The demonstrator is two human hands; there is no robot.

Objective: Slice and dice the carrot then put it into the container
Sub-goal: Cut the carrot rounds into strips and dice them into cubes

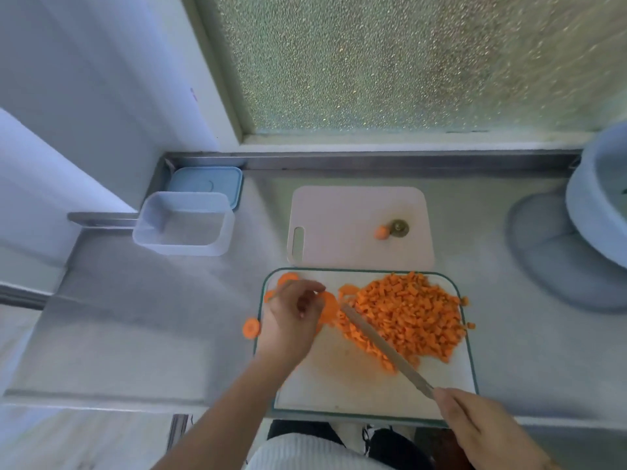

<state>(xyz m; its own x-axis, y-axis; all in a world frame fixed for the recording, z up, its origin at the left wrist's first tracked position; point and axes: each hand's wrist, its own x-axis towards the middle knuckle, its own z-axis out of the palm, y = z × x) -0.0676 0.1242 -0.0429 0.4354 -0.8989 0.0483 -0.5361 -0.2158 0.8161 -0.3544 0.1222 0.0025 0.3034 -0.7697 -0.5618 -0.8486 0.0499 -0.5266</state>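
Hands (pixel 291 313) (pixel 481 425) flank diced carrot (pixel 407 317); right grips knife (pixel 383 347).

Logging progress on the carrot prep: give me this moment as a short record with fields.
left hand: on carrot slices
right hand: holds knife
diced carrot: heaped on glass board
stray slice: off the board's left edge
container: open, no carrot in it
lid: behind container

right hand (pixel 475 422) grips knife (pixel 383 347) | left hand (pixel 291 320) perhaps on carrot slices (pixel 327 305)
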